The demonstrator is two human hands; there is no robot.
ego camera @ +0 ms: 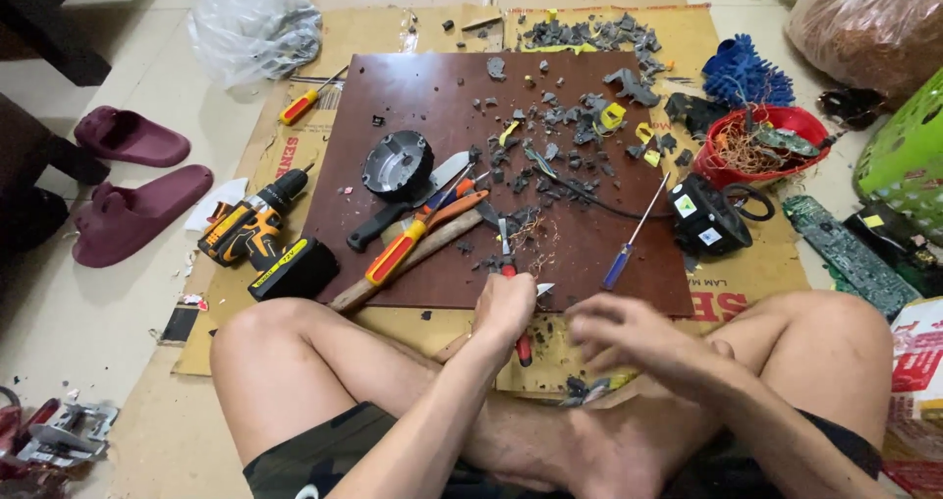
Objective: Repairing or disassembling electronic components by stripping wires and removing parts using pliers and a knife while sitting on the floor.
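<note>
The left hand (504,307) is wrapped tight around red-handled pliers (512,293), whose tip points away from it over the brown board (413,96). Just beside it, the right hand (629,337) is blurry with fingers loosely spread. A blue screwdriver (634,236) lies just past it.

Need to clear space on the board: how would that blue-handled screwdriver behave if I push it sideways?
The blue-handled screwdriver looks stiff, with a thin metal shaft. Its rounded handle would probably roll on the smooth brown board. It seems light, and lies free of the black box beside it.
</note>
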